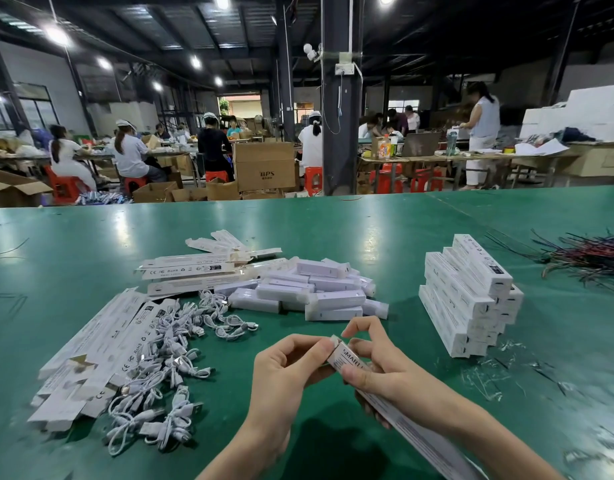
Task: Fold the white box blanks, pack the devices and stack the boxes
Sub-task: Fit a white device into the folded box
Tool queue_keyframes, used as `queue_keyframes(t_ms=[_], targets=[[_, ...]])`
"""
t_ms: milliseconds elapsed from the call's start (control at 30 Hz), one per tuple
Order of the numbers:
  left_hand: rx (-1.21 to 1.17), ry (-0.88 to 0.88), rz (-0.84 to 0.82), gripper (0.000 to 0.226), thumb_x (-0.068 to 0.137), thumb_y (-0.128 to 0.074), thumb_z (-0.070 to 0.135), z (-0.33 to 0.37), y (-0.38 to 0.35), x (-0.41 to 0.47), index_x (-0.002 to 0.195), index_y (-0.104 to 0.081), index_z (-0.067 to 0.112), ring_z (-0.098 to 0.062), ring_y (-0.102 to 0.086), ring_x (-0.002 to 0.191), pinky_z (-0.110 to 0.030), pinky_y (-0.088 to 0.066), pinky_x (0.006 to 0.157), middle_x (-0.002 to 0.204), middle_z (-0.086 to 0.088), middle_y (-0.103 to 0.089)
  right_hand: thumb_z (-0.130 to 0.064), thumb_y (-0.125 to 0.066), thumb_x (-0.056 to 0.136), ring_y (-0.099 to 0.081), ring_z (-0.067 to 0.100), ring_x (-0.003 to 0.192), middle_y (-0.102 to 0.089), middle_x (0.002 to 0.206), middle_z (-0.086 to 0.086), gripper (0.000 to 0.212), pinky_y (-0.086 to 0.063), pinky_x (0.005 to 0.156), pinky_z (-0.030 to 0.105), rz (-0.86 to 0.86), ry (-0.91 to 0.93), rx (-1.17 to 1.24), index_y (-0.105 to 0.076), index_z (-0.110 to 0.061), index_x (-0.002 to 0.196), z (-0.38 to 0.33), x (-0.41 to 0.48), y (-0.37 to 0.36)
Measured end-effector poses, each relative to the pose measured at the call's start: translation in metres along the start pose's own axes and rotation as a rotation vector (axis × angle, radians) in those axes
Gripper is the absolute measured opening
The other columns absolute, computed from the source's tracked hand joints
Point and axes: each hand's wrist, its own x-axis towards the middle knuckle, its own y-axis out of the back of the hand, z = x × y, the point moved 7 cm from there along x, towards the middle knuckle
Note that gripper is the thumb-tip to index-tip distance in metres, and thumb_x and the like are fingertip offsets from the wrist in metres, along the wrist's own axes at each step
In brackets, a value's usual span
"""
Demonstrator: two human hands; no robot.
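Observation:
A long white box (347, 361) printed "SMART" lies slanted in my hands over the green table (91, 258). My right hand (374, 368) grips its upper part, fingers curled round it. My left hand (291, 362) pinches the small end flap at the box's top. Flat white box blanks (91, 355) lie fanned at the left, with more blanks (194, 268) further back. A heap of white devices (312, 292) sits in the middle. Finished boxes form a stack (468, 299) at the right.
A tangle of white USB cables (167, 368) lies between the blanks and my hands. Coloured wires (589, 258) are piled at the far right, clear plastic scraps (492, 375) near the stack. Beyond the table, people work at benches among cardboard cartons (264, 168).

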Motion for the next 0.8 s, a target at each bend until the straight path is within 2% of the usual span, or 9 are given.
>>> queue_keyframes(t_ms=[67,200,367,467,533,600,667,733,800], targets=[[0.0,0.013,-0.007,0.015,0.065,-0.074,0.015,-0.001,0.0,0.0,0.072,-0.075,0.002,-0.021,-0.07,0.071,-0.024,-0.057,0.067,0.08,-0.02,-0.072,-0.024,-0.057,0.091,-0.055,-0.003,0.06,-0.062,0.091,-0.016,0.033,-0.044,0.052,0.01,0.002,0.002,-0.01,-0.033,-0.028,0.114,0.001,0.001,0.0],[-0.012,0.022,-0.023,0.018,0.064,-0.075,0.017,-0.003,0.0,0.0,0.073,-0.075,0.001,-0.019,-0.069,0.072,-0.023,-0.056,0.069,0.08,-0.02,-0.072,-0.02,-0.056,0.095,-0.054,-0.005,0.064,-0.061,0.09,-0.015,0.031,-0.044,0.059,0.012,0.001,-0.007,-0.011,-0.032,-0.024,0.115,0.002,0.002,0.0],[0.014,0.017,-0.105,0.021,0.073,-0.069,0.019,-0.005,-0.006,0.0,0.08,-0.076,0.001,-0.019,-0.069,0.083,-0.033,-0.058,0.08,0.093,-0.017,-0.073,-0.012,-0.054,0.098,-0.056,0.0,0.069,-0.062,0.095,-0.009,0.029,-0.044,0.064,0.015,0.022,-0.028,-0.002,-0.032,-0.021,0.115,0.004,0.005,0.006],[0.101,0.02,-0.126,0.023,0.067,-0.073,0.018,-0.008,-0.008,0.0,0.084,-0.074,0.003,-0.016,-0.068,0.078,-0.03,-0.058,0.077,0.091,-0.014,-0.074,-0.013,-0.055,0.097,-0.057,0.006,0.078,-0.063,0.098,-0.006,0.028,-0.046,0.071,0.019,0.047,-0.031,-0.008,-0.033,-0.019,0.114,0.007,0.006,0.009],[0.126,0.043,-0.137,0.019,0.067,-0.073,0.018,-0.009,-0.006,0.001,0.081,-0.074,0.005,-0.014,-0.068,0.075,-0.026,-0.058,0.072,0.087,-0.015,-0.075,-0.017,-0.057,0.096,-0.056,0.011,0.07,-0.061,0.099,-0.001,0.03,-0.047,0.062,0.024,0.033,-0.048,0.008,-0.033,-0.021,0.113,0.009,0.005,0.008],[0.072,0.079,-0.117,0.014,0.067,-0.074,0.013,-0.009,-0.003,0.005,0.077,-0.075,0.004,-0.018,-0.07,0.076,-0.024,-0.056,0.07,0.088,-0.019,-0.074,-0.025,-0.062,0.092,-0.058,0.019,0.063,-0.057,0.103,0.004,0.036,-0.049,0.05,0.028,-0.013,-0.092,0.09,-0.035,-0.024,0.115,0.011,0.008,0.003],[-0.031,0.135,-0.036,0.014,0.066,-0.074,0.009,-0.012,0.006,0.012,0.078,-0.075,0.001,-0.021,-0.07,0.077,-0.024,-0.057,0.07,0.088,-0.022,-0.073,-0.028,-0.063,0.091,-0.064,0.028,0.065,-0.053,0.11,0.012,0.037,-0.056,0.048,0.038,-0.008,-0.158,0.274,-0.038,-0.022,0.118,0.012,0.015,0.001],[-0.182,0.217,0.088,0.015,0.071,-0.07,0.005,-0.018,0.018,0.02,0.085,-0.071,-0.002,-0.02,-0.07,0.074,-0.023,-0.059,0.066,0.086,-0.02,-0.072,-0.02,-0.055,0.094,-0.069,0.037,0.072,-0.057,0.115,0.022,0.033,-0.058,0.055,0.047,0.03,-0.207,0.572,-0.041,-0.011,0.123,0.012,0.02,0.004],[-0.316,0.285,0.188,0.012,0.084,-0.062,0.001,-0.023,0.031,0.025,0.094,-0.065,-0.005,-0.02,-0.068,0.074,-0.02,-0.058,0.058,0.085,-0.018,-0.072,-0.004,-0.059,0.087,-0.066,0.044,0.092,-0.056,0.124,0.031,0.046,-0.059,0.072,0.046,-0.001,-0.082,0.761,-0.043,0.001,0.129,0.002,0.018,0.011]])
